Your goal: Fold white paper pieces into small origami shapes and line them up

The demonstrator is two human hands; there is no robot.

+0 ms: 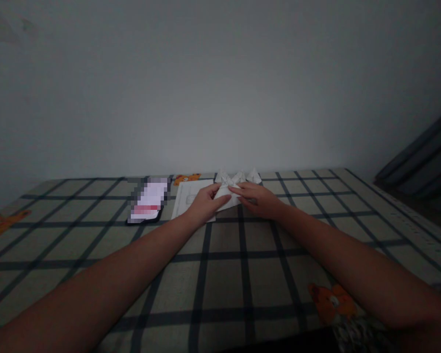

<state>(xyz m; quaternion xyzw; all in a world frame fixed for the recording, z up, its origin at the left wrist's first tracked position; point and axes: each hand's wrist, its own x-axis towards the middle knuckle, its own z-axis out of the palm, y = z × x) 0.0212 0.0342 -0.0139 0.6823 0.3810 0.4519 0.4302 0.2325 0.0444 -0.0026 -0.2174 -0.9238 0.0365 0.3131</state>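
Between my two hands is a folded piece of white paper [226, 200], held just above the checked cloth. My left hand [205, 200] grips its left side, with the thumb lying across the front. On the right side, my right hand [259, 198] has its fingers pressed against the paper's face and edge. Right behind the held piece stand several pointed folded paper shapes [254, 175], partly hidden by my fingers. A flat printed sheet [183, 198] lies under and beside my left hand.
A phone [149, 198] with a lit, blurred screen lies to the left of the sheet. The checked cloth [224, 284] with orange animal prints covers the surface. A pale wall [220, 88] rises behind it. Dark striped fabric [426, 152] hangs at the far right.
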